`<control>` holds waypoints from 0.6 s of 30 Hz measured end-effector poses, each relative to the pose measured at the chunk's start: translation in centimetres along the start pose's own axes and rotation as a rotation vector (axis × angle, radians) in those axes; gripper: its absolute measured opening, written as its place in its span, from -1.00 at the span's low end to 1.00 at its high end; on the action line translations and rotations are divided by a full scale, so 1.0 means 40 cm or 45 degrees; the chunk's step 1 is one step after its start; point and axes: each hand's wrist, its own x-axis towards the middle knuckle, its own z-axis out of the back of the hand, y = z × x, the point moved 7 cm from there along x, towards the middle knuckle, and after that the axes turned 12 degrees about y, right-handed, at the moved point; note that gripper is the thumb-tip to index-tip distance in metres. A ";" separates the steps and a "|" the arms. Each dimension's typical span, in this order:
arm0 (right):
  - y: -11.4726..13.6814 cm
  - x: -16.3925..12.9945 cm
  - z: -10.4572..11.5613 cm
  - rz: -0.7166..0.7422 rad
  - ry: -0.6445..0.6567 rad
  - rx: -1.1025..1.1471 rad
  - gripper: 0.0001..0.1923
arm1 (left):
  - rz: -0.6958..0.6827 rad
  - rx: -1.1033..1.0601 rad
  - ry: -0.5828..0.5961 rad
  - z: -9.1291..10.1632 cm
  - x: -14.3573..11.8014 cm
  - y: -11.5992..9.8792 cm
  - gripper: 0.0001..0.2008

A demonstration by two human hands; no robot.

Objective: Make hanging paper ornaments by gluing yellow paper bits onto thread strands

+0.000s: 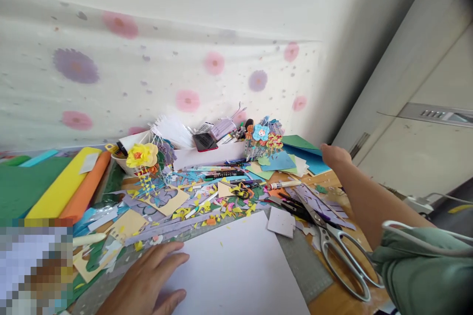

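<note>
Here, left hand on white sheet

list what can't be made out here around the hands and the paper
Head view:
- Right hand: fingertips hidden behind its own knuckles at the blue paper stack; grip unclear.
- Left hand: wrist cut off by the bottom edge.
- Lower left corner: pixelated block.
- Pens: labels too small.
</note>
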 end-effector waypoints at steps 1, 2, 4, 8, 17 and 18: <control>-0.001 -0.002 0.014 -0.026 0.014 -0.025 -0.76 | -0.002 0.007 -0.008 0.001 0.001 -0.001 -0.64; -0.004 -0.004 0.028 -0.060 0.035 -0.060 -0.76 | -0.001 0.010 -0.019 0.004 0.002 -0.002 -0.65; -0.005 -0.009 0.067 -0.099 0.041 -0.120 -0.73 | 0.007 0.002 -0.039 0.011 0.004 -0.007 -0.65; -0.002 -0.040 0.202 -0.103 -0.107 -0.179 -0.71 | 0.008 -0.045 -0.061 0.029 0.007 -0.019 -0.67; 0.035 -0.291 0.588 0.011 -0.674 -0.135 -0.64 | -0.010 -0.238 -0.165 0.032 0.011 -0.006 -0.71; 0.045 -0.333 0.623 0.022 -0.758 -0.117 -0.63 | -0.007 -0.278 -0.179 0.033 0.014 -0.002 -0.72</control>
